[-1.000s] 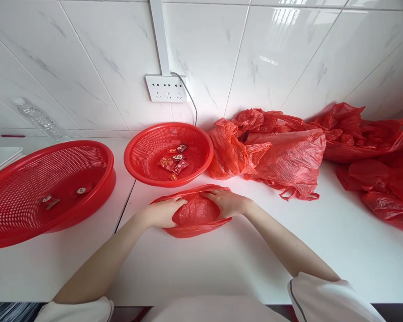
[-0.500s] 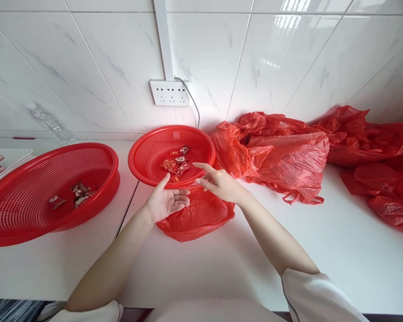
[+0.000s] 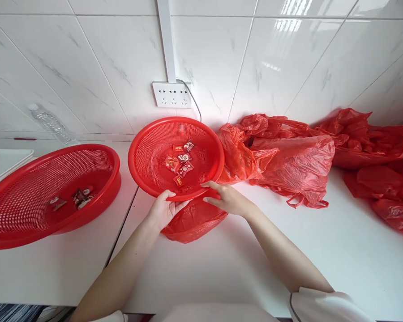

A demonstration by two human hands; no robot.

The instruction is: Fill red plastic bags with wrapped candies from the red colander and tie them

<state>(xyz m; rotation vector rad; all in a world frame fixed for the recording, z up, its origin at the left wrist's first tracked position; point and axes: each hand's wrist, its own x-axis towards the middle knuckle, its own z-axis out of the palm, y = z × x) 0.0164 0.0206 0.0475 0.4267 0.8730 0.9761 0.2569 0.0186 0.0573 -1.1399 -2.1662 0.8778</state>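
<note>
Red basket (image 3: 147, 163), middle of counter (image 3: 255, 273), beyond red bag (image 3: 193, 228); small wrapped packets (image 3: 185, 168) inside. Probably light, stiff, smooth; best taken by opposite rim sections. Clamped on near rim: left hand (image 3: 163, 211). At near-right rim, hold uncertain: right hand (image 3: 229, 199).

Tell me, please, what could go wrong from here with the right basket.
The packets lie loose in the right basket, so tipping it might spill them. The left hand and right hand are both at its near rim, so the far side could dip. The bag shows just below that rim and might get dragged.
</note>
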